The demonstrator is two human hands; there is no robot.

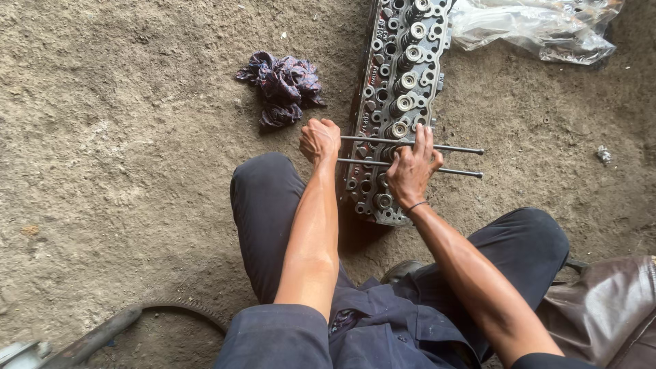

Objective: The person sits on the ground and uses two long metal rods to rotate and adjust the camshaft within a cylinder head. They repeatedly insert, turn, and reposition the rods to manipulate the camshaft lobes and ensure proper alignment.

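Observation:
A long grey engine cylinder head (400, 75) lies on the dirt floor, with a row of valve springs along its top. Two thin dark metal rods (458, 148) lie across its near end, side by side. My left hand (319, 140) is closed around the left ends of the rods at the head's left edge. My right hand (412, 167) presses down on both rods over the head, fingers spread over them. The rods' right ends stick out past the head.
A crumpled purple rag (283, 85) lies on the dirt left of the head. A clear plastic bag (540, 27) is at the top right. A brown leather-like item (601, 307) sits at the lower right, a hose (102, 331) at the lower left. My knees flank the head.

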